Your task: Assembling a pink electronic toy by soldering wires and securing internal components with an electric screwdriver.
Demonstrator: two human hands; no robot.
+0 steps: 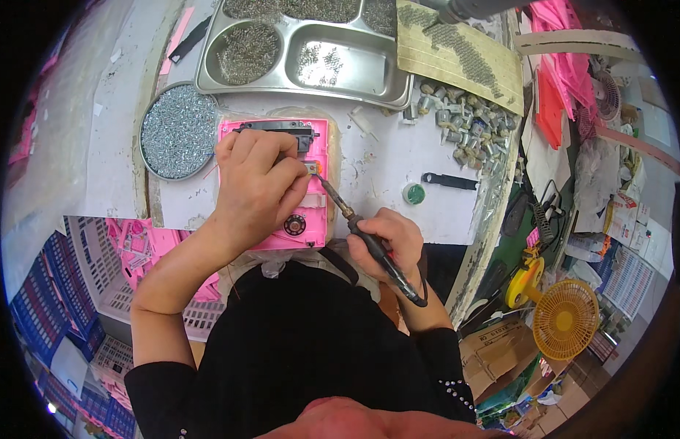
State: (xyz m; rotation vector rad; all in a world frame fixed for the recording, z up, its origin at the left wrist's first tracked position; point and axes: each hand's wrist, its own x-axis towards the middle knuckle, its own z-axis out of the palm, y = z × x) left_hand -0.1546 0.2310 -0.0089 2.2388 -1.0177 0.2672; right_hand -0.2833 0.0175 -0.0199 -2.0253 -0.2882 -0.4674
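A pink plastic housing [317, 229] lies on the table in front of me. It carries a black plastic block [303, 137] at its far end and a round black part [294, 224] near its close end. My left hand [256, 179] rests over the housing, fingers bent and pinched together; what they hold is hidden. My right hand [395, 241] grips a soldering iron [370, 240] by its black handle. The iron's tip meets the housing's right side, close to a small part with orange and metal on it, beside my left fingertips.
Behind the housing stands a steel compartment tray [303, 91] of small metal pieces. To the left is a round dish [177, 132] of screws. Small motors [464, 124], a green-filled pot [414, 193] and a black strip [449, 181] lie right. A yellow fan [565, 320] stands beyond the table.
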